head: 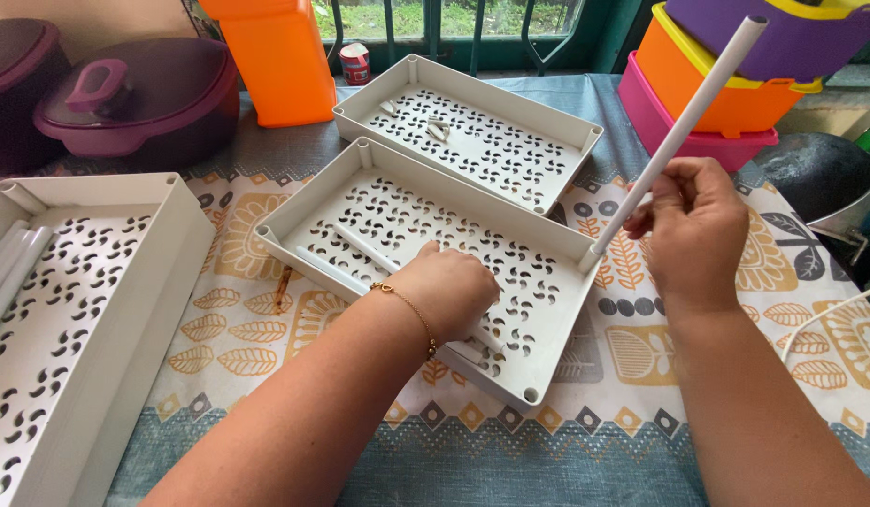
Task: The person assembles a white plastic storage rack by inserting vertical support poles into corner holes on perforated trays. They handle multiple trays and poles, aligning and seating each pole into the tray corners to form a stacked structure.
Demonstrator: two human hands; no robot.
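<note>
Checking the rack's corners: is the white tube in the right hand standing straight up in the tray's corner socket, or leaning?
Leaning. The white tube has its lower end at the tray corner socket and slants up to the right, gripped by the right hand.

The middle of the frame is taken up by two perforated trays [547, 310] [510, 103], set close together. A third tray [125, 282] blocks the left edge. Bare tablecloth [698, 376] is left open at lower right and along the bottom. The upper left is closed off by purple pots [144, 103] and an orange container [280, 61]; the upper right by stacked boxes [735, 94].
</note>
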